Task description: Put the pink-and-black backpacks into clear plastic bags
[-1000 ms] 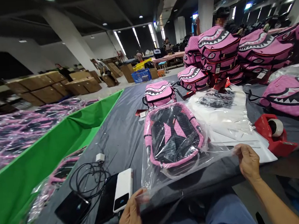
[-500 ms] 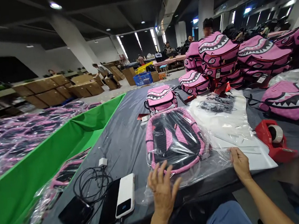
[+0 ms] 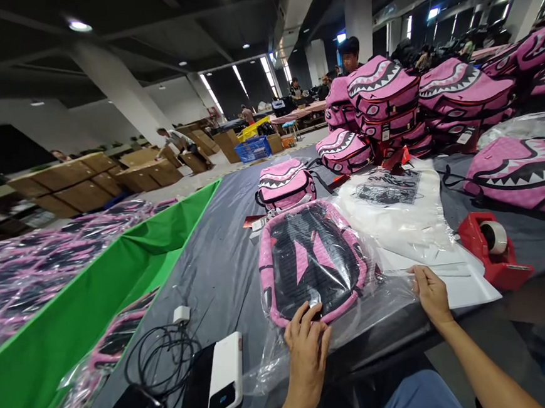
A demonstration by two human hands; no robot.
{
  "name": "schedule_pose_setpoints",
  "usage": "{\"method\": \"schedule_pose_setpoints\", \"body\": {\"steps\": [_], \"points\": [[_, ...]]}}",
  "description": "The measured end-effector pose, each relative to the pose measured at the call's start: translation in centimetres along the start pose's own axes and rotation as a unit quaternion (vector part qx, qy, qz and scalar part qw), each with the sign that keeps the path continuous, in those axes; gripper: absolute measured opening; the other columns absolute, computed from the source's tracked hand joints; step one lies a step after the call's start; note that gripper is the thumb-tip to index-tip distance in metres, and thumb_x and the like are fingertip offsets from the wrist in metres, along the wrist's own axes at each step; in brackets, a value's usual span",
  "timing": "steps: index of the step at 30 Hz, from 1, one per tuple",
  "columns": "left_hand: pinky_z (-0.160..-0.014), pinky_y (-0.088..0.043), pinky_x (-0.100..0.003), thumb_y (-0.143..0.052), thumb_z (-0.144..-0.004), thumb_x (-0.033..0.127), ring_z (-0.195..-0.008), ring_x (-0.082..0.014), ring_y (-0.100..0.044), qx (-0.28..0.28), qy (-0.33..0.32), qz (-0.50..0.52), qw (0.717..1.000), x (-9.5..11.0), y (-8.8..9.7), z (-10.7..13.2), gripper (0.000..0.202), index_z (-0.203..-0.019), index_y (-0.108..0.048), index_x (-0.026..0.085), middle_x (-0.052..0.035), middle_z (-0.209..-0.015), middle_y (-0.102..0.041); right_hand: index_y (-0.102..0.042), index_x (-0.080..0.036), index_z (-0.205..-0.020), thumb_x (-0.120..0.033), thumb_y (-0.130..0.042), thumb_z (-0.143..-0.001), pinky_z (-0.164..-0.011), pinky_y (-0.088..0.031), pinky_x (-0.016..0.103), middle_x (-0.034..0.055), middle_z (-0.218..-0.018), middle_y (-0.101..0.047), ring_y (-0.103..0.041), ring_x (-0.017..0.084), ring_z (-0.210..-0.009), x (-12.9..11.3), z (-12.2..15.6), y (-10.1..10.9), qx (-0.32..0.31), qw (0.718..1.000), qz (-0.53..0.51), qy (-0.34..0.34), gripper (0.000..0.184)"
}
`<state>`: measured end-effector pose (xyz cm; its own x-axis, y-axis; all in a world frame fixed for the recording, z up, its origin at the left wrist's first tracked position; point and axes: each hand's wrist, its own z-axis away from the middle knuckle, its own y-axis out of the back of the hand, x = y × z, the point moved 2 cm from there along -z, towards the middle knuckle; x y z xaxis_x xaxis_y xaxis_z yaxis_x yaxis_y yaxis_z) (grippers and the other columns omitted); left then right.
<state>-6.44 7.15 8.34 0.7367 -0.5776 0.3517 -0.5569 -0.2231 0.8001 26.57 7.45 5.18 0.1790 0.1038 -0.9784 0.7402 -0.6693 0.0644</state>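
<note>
A pink and black backpack [image 3: 284, 266] lies back side up inside a clear plastic bag [image 3: 386, 299] on the grey-covered table. My left hand [image 3: 306, 346] rests on its near edge through the film, fingers bent slightly and closer together, grasping nothing that I can see. Off to the right, my right hand [image 3: 431, 295] pinches the edge of the plastic bag between thumb and fingers, holding the loose film out from the backpack. Behind the bagged one sits a smaller-looking pink backpack [image 3: 284, 181] with a shark-mouth print.
A red tape dispenser [image 3: 493, 252] stands at the right, beside white printed bags [image 3: 396, 213]. Stacked pink backpacks [image 3: 386, 94] fill the back right. A white power bank [image 3: 224, 377] and black cables [image 3: 164, 357] lie at the left, near a green-walled bin [image 3: 131, 265] of bagged backpacks.
My left hand has come down onto the backpack's near edge, its fingers drawing closer together. My right hand still pinches the plastic bag. The camera view has shifted slightly.
</note>
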Motion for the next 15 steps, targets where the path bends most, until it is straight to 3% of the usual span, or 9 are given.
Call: {"method": "schedule_pose_setpoints", "body": {"steps": [3,8,12,15], "points": [[-0.105,-0.036,-0.051,-0.049,-0.102,0.027,-0.130,-0.0280,-0.052,-0.013,0.020,0.058,0.998,-0.3,0.7,-1.2,0.018,-0.094,-0.066,0.026,-0.0059,-0.130,-0.067,-0.063,-0.020,-0.081,-0.082,-0.052,-0.083,-0.040,-0.036,0.025,-0.0051,-0.050,-0.045,-0.043,0.013,-0.042,-0.2,0.1,0.1,0.007,1.000,0.009,0.014,0.063],[-0.097,-0.039,-0.049,-0.057,-0.094,0.032,-0.106,-0.0266,-0.062,-0.111,0.075,0.146,0.980,-1.6,1.4,-4.8,0.020,-0.081,-0.069,0.024,-0.0043,-0.107,-0.073,-0.066,-0.020,-0.088,-0.075,-0.046,-0.090,-0.045,-0.042,0.026,-0.0028,-0.054,-0.052,-0.049,0.014,-0.042,0.5,-0.4,0.6,0.012,0.996,0.070,0.059,0.059],[-0.095,-0.040,-0.048,-0.059,-0.085,0.038,-0.099,-0.0269,-0.061,-0.189,0.137,0.212,0.949,-2.8,0.6,-6.6,0.028,-0.063,-0.068,0.023,-0.0055,-0.097,-0.071,-0.064,-0.022,-0.077,-0.077,-0.041,-0.089,-0.059,-0.047,0.028,0.0041,-0.064,-0.064,-0.060,0.018,-0.057,1.5,-1.5,0.1,-0.016,0.978,0.176,0.112,0.061],[-0.094,-0.042,-0.044,-0.058,-0.081,0.041,-0.097,-0.0261,-0.060,-0.214,0.154,0.246,0.933,-3.1,0.0,-7.0,0.030,-0.058,-0.067,0.023,-0.0059,-0.094,-0.068,-0.058,-0.023,-0.066,-0.084,-0.034,-0.086,-0.056,-0.043,0.029,0.0034,-0.056,-0.060,-0.056,0.018,-0.053,2.0,-2.1,-0.7,-0.059,0.970,0.218,0.091,0.069]]}}
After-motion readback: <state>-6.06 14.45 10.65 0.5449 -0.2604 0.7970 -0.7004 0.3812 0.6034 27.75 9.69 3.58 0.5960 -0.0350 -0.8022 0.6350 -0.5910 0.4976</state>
